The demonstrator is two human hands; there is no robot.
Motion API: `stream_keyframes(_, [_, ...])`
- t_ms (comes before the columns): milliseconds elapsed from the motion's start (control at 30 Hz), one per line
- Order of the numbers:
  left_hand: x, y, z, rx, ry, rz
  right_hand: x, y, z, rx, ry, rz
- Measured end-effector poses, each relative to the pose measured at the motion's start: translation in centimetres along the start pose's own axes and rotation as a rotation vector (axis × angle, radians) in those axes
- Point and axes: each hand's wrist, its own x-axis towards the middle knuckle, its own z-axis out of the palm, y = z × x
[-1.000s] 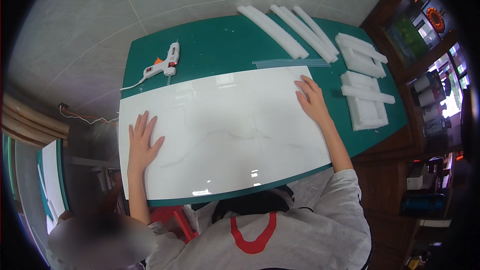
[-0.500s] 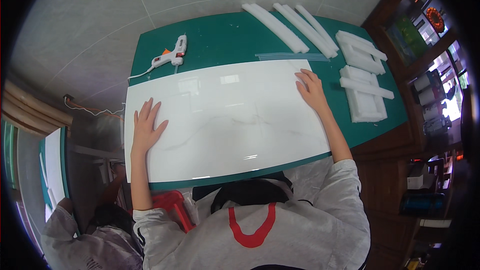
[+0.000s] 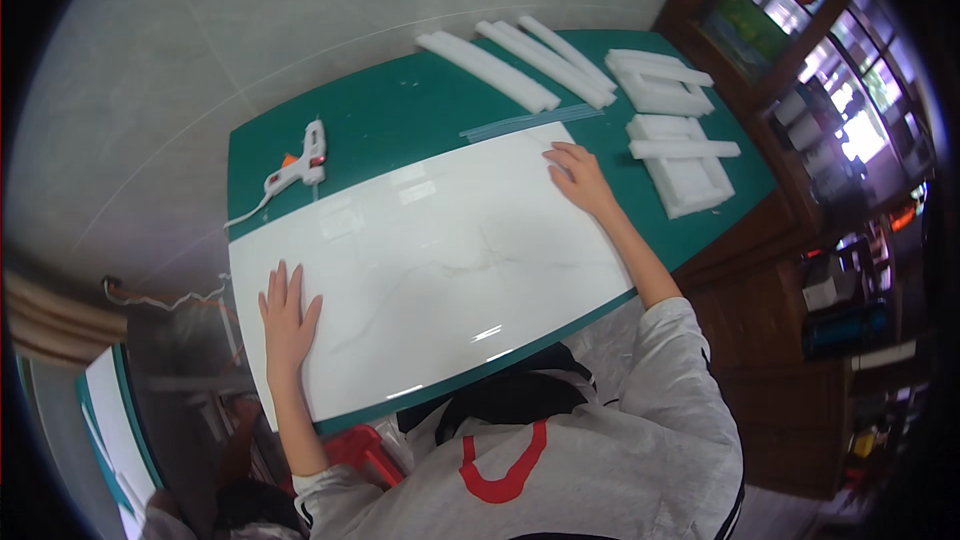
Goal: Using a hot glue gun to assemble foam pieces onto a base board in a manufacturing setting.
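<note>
A large glossy white panel point(image 3: 430, 290) with faint grey marble veins lies flat on a green table top. My left hand point(image 3: 287, 320) rests on it near the left edge, palm down, fingers apart. At the far right corner, my right hand point(image 3: 583, 180) lies on the panel with its fingers stretched out. Neither hand grips anything. Beyond the panel's far left edge, a white hot glue gun point(image 3: 300, 168) with an orange trigger lies on the table. Thin translucent sticks point(image 3: 525, 124) sit just past the panel's far edge.
Several white foam strips point(image 3: 490, 70) lie along the back of the green table point(image 3: 360, 105). Two foam frames point(image 3: 690, 180) with strips across them stand at the right. A red plastic stool-like object point(image 3: 368, 452) is below the near edge. Another person's arm point(image 3: 238, 440) shows at lower left.
The view has tilted, so the table appears turned and shifted left. Both hands stay flat on the panel in about the same places.
</note>
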Motion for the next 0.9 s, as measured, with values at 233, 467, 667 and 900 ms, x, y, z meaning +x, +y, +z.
stream_keyframes(233, [0.0,0.1,0.3,-0.004,-0.047,-0.007,-0.2,-0.4,-0.4,-0.019,0.004,0.025])
stream_keyframes(467, [0.2,0.3,0.1,-0.001,-0.050,-0.039,0.3,-0.4,-0.2,-0.008,0.021,0.026])
stream_keyframes(667, [0.1,-0.2,0.4,-0.018,0.020,0.015,0.0,-0.4,-0.3,-0.013,0.028,0.013])
stream_keyframes(900, [0.3,-0.9,0.3,-0.027,0.142,0.097,-0.2,-0.3,0.1,-0.017,0.038,-0.023])
